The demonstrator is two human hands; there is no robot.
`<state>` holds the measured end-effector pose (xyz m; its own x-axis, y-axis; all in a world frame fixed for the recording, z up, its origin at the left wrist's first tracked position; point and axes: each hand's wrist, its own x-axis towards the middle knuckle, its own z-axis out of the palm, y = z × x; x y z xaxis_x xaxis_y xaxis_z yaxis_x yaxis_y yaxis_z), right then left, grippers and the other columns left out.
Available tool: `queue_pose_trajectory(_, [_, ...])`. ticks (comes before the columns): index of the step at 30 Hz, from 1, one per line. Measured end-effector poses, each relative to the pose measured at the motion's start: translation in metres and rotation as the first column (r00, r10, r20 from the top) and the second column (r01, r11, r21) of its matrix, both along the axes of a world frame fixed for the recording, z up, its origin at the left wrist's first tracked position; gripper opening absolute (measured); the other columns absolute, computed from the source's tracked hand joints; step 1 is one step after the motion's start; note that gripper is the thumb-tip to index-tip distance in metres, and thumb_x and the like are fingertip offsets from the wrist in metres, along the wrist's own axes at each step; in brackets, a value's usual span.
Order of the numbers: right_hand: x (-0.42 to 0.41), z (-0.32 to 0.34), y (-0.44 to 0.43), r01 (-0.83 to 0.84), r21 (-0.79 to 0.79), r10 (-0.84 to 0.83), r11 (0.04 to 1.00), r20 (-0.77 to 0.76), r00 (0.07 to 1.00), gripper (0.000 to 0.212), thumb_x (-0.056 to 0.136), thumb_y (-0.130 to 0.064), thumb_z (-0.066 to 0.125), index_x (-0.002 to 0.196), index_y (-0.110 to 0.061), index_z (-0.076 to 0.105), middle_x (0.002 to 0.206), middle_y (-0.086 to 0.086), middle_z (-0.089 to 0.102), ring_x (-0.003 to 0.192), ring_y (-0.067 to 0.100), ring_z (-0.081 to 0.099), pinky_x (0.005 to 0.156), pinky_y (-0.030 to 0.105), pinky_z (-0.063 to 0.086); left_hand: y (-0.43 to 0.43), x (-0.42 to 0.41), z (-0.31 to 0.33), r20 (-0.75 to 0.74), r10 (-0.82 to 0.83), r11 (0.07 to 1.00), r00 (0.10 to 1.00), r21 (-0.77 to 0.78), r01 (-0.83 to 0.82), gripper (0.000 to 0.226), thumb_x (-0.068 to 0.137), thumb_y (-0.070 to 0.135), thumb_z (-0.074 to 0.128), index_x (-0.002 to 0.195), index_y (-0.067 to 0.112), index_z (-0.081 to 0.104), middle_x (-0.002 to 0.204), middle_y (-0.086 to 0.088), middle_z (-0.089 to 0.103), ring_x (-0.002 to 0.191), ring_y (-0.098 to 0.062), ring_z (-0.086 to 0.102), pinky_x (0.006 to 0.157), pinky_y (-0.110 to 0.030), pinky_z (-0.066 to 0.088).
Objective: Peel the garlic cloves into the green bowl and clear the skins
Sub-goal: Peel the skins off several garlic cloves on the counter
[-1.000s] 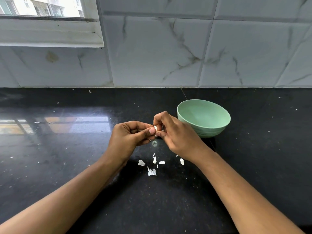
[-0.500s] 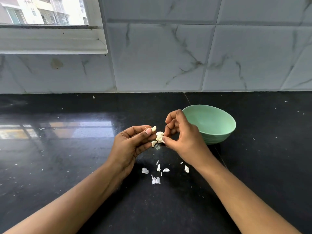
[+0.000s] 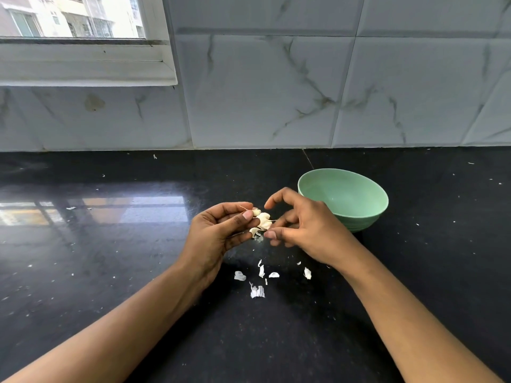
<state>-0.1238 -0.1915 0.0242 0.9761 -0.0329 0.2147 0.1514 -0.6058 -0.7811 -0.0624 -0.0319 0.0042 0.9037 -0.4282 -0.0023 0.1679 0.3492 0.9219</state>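
The garlic clove [image 3: 261, 220] sits pinched between the thumb and fingers of the left hand [image 3: 218, 239], held just above the counter with its papery skin flaring loose in pale, curled flakes. The right hand [image 3: 304, 233] hovers at the clove's other side, fingers half-curled and parted, forefinger lifted, thumb tip near the lowest flap of skin; whether it actually grips a shred I cannot tell. To my eye the peeling step is mid-way: the skin looks torn but not stripped. The next move likely calls for a fine nail-tip pinch on a thin, brittle flap, pulled away while the left hand keeps the small slick clove from slipping.

Below the hands, torn skins [image 3: 257, 291] lie scattered on the black countertop [image 3: 110, 272], which is polished, speckled stone. Just beyond the right hand stands the green bowl [image 3: 378, 211], smooth, round and matte, with nothing visible inside.
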Motion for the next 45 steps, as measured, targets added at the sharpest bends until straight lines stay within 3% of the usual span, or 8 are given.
queue_pose_trajectory(3, [0.000, 0.000, 0.000, -0.007, 0.030, 0.008, 1.000, -0.030, 1.000, 0.031, 0.082, -0.013, 0.072, 0.101, -0.030, 0.054, 0.088, -0.006, 0.074, 0.080, 0.004, 0.069, 0.066, 0.022, 0.054, 0.000, -0.001, 0.000, 0.021, -0.009, 1.000, 1.000, 0.011, 0.009, 0.015, 0.070, 0.008, 0.067, 0.085, 0.010, 0.069, 0.080, -0.005, 0.075, 0.073, -0.013, 0.072, 0.055, -0.018, 0.053])
queue_pose_trajectory(8, [0.001, -0.001, 0.007, 0.080, 0.220, -0.113, 0.972, 0.146, 0.983, 0.028, 0.080, -0.006, 0.074, 0.095, -0.020, 0.056, 0.088, -0.001, 0.073, 0.075, 0.009, 0.071, 0.066, 0.026, 0.058, 0.000, -0.003, -0.001, 0.101, -0.013, 0.997, 0.995, 0.072, 0.006, 0.016, 0.068, 0.013, 0.070, 0.084, 0.012, 0.071, 0.084, -0.008, 0.075, 0.079, -0.015, 0.072, 0.061, -0.020, 0.055])
queue_pose_trajectory(12, [0.000, -0.004, 0.015, 0.070, 0.289, -0.139, 0.955, 0.224, 0.965, 0.034, 0.076, -0.004, 0.076, 0.097, -0.021, 0.055, 0.087, -0.001, 0.073, 0.075, 0.006, 0.071, 0.067, 0.019, 0.056, 0.001, -0.004, 0.001, 0.142, 0.010, 0.998, 0.990, 0.061, -0.019, 0.015, 0.068, 0.012, 0.070, 0.083, 0.013, 0.072, 0.081, -0.009, 0.074, 0.077, -0.015, 0.071, 0.059, -0.020, 0.054])
queue_pose_trajectory(16, [-0.002, -0.003, 0.018, 0.084, 0.240, -0.155, 0.967, 0.292, 0.944, 0.039, 0.075, -0.007, 0.077, 0.096, -0.029, 0.052, 0.081, -0.004, 0.072, 0.075, 0.002, 0.070, 0.071, 0.015, 0.054, 0.001, -0.004, 0.002, 0.147, 0.015, 0.998, 0.989, 0.058, -0.023, 0.016, 0.069, 0.013, 0.070, 0.084, 0.014, 0.074, 0.081, -0.008, 0.074, 0.074, -0.014, 0.070, 0.057, -0.019, 0.053])
queue_pose_trajectory(22, [-0.002, -0.004, 0.019, 0.117, 0.085, -0.141, 0.989, 0.395, 0.908, 0.047, 0.077, -0.007, 0.076, 0.104, -0.033, 0.048, 0.079, -0.006, 0.069, 0.075, 0.004, 0.069, 0.071, 0.028, 0.058, 0.000, -0.005, 0.002, 0.090, 0.015, 0.999, 0.996, 0.042, -0.018, 0.021, 0.069, 0.013, 0.069, 0.090, 0.010, 0.071, 0.077, -0.008, 0.074, 0.069, -0.012, 0.070, 0.056, -0.017, 0.053])
queue_pose_trajectory(30, [-0.002, -0.001, 0.014, 0.057, 0.212, -0.125, 0.976, 0.321, 0.939, 0.036, 0.076, -0.010, 0.078, 0.098, -0.025, 0.054, 0.077, -0.006, 0.073, 0.072, 0.002, 0.069, 0.070, 0.013, 0.052, 0.000, -0.005, 0.005, 0.024, -0.015, 1.000, 1.000, -0.007, 0.016, 0.010, 0.066, 0.008, 0.067, 0.071, 0.012, 0.074, 0.066, -0.006, 0.071, 0.059, -0.009, 0.068, 0.054, -0.015, 0.054])
queue_pose_trajectory(41, [0.001, -0.009, 0.020, 0.128, 0.137, -0.173, 0.982, 0.406, 0.897, 0.033, 0.082, -0.006, 0.069, 0.098, -0.022, 0.046, 0.075, -0.004, 0.065, 0.069, 0.008, 0.065, 0.064, 0.027, 0.054, 0.000, -0.008, 0.006, 0.082, -0.038, 0.999, 0.996, 0.000, 0.038, 0.014, 0.066, 0.006, 0.067, 0.071, 0.014, 0.077, 0.069, -0.006, 0.072, 0.062, -0.009, 0.069, 0.057, -0.016, 0.055])
queue_pose_trajectory(45, [0.001, -0.002, 0.015, 0.109, 0.138, -0.158, 0.984, 0.424, 0.891, 0.036, 0.083, -0.006, 0.070, 0.099, -0.027, 0.046, 0.080, -0.005, 0.066, 0.074, 0.006, 0.067, 0.067, 0.023, 0.055, -0.001, -0.007, 0.007, 0.037, -0.014, 0.999, 0.999, -0.029, 0.015, 0.012, 0.065, 0.007, 0.066, 0.070, 0.012, 0.075, 0.070, -0.006, 0.073, 0.061, -0.009, 0.070, 0.054, -0.015, 0.054])
